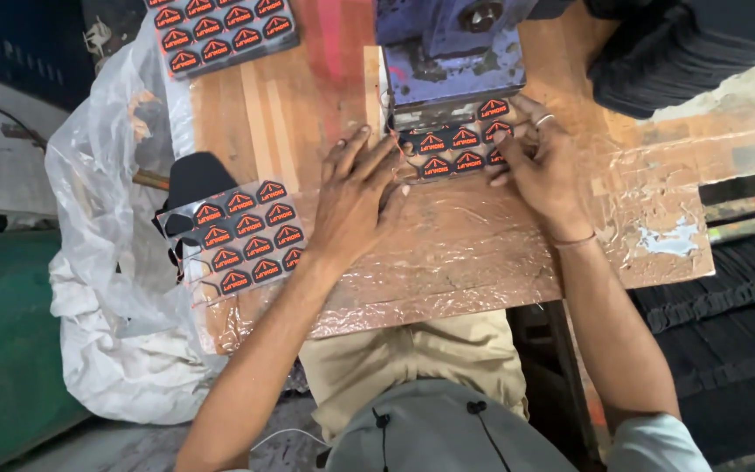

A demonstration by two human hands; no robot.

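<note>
- Risk — both hands sit right at the mouth of the blue metal press head [447, 61]; fingertips could be pinched if it drops while they are this near.
- The dark sheet of orange-and-black triangular patches [458, 144] lies just below the press, partly under its edge; a skewed sheet would be struck off-line.
- Left hand [356, 197] — fingers spread flat, pressing the sheet's left edge.
- Right hand [539, 166] — fingers lightly curled, steadying its right edge.
</note>
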